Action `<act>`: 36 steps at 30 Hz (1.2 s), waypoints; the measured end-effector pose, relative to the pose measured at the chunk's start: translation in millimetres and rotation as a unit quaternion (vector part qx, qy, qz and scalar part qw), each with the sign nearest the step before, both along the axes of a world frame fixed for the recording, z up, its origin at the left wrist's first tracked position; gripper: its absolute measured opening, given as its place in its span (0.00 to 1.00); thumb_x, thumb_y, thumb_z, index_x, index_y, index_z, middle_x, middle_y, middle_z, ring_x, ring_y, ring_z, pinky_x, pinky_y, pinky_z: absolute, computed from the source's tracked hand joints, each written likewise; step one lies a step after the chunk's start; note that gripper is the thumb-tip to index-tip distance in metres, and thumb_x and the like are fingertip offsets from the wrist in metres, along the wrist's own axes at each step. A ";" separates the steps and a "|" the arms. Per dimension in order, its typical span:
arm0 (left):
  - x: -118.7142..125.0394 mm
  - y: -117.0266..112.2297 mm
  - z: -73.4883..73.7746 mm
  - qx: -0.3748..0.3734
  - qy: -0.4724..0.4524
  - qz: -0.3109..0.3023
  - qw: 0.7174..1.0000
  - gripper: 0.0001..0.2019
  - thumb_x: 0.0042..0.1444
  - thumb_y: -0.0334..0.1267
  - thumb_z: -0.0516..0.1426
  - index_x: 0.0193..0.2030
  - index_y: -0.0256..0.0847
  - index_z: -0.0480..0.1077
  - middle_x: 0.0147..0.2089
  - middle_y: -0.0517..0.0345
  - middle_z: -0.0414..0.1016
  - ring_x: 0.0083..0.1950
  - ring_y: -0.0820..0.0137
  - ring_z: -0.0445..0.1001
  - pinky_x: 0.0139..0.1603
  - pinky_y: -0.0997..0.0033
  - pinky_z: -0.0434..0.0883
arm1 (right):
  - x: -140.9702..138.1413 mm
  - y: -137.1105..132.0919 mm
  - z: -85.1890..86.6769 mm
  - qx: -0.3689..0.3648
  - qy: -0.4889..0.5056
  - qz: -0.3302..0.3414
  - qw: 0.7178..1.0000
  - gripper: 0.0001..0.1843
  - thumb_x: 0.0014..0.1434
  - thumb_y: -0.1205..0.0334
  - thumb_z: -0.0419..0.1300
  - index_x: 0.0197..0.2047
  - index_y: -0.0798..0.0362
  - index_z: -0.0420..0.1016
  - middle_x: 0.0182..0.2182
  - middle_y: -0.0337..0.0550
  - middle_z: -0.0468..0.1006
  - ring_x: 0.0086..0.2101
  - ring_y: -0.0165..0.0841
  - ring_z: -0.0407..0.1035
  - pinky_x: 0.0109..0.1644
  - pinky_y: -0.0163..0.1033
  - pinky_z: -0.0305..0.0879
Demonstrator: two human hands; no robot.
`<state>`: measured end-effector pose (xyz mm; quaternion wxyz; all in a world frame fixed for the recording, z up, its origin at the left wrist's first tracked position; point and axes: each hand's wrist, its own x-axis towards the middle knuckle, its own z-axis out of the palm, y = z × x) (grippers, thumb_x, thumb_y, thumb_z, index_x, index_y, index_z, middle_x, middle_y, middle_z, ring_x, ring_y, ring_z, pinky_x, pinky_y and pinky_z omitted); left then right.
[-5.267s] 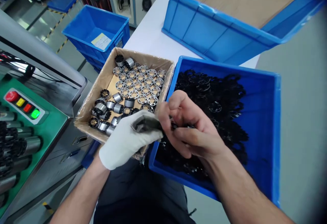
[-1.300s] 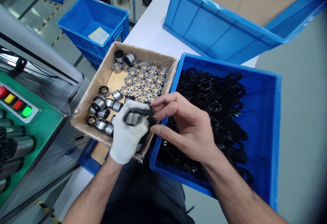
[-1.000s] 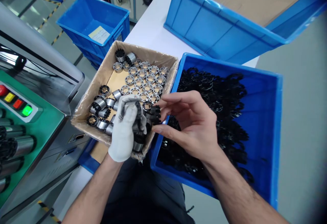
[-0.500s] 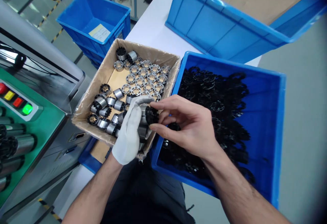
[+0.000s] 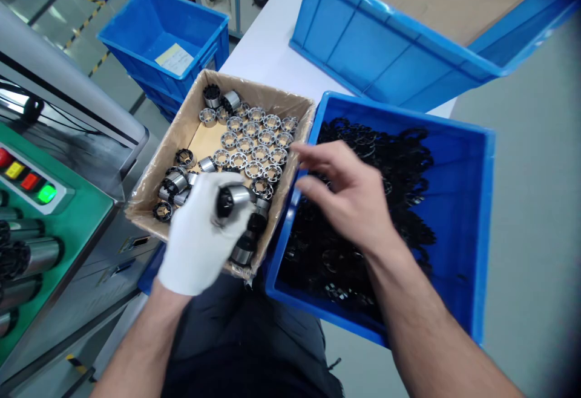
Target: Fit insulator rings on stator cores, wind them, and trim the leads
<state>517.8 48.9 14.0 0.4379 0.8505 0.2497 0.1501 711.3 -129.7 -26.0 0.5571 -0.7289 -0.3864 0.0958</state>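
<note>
My left hand (image 5: 193, 241), in a white glove, is over the cardboard box (image 5: 157, 174). Its fingers are wrapped round a steel stator core (image 5: 241, 196) that lies tilted, a black toothed end showing. Bare, my right hand (image 5: 356, 195) hovers at the near-left side of the blue bin (image 5: 467, 216), thumb and fingers apart with nothing between them. Black plastic end pieces (image 5: 399, 174) fill much of that bin. Inside the box, bare steel cores (image 5: 245, 145) stand in rows, while cores with black ends (image 5: 175, 181) lie at the left and near right.
A large blue crate (image 5: 385, 41) holding brown cardboard stands on the white table (image 5: 267, 29) behind. Stacked blue bins (image 5: 158, 23) are at the far left. A green machine top (image 5: 86, 228) with lit buttons and more cores borders the left.
My hands have separated. My left hand has turned and lowered toward the box with the stator core, while my right hand has let go and drawn off to the right.
</note>
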 end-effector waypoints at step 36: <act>23.0 -6.3 -15.6 -0.583 -0.091 0.020 0.807 0.23 0.68 0.60 0.70 0.51 0.42 0.76 0.36 0.62 0.75 0.22 0.77 0.67 0.18 0.79 0.61 | 100.1 -18.0 -32.0 -0.501 -0.282 -0.053 0.816 0.23 0.78 0.59 0.59 0.70 0.57 0.78 0.67 0.70 0.75 0.62 0.61 0.70 0.63 0.64 0.77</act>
